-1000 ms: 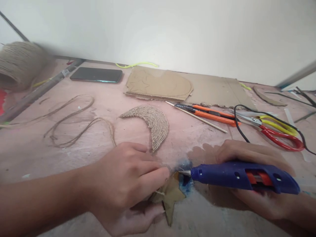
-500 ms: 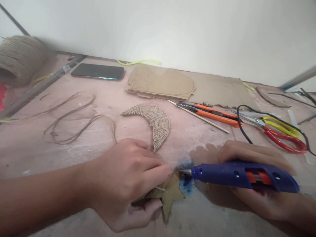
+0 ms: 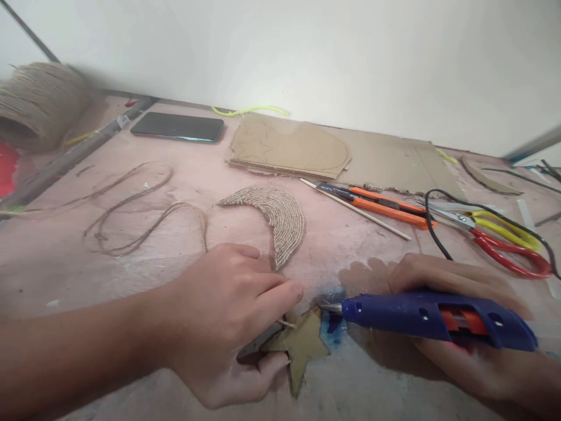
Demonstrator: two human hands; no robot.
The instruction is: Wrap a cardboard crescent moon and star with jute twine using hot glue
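A cardboard star lies at the bottom centre, with my left hand closed on its left side; a dark piece shows between thumb and fingers, and a short end of twine rests on the star. My right hand grips a blue glue gun, whose metal tip meets the star's upper point. Beyond my left hand sits a crescent covered in rows of twine. Loose twine loops across the table at left and runs towards my left hand.
Behind are a phone, cardboard sheets, a thin stick and an orange cutter. Scissors and a black cord lie at right. A twine spool stands at far left.
The fingers of my left hand have shifted slightly, and more of the star's upper part shows. The whole view has moved a little; the glue gun's tip stays at the star's upper point.
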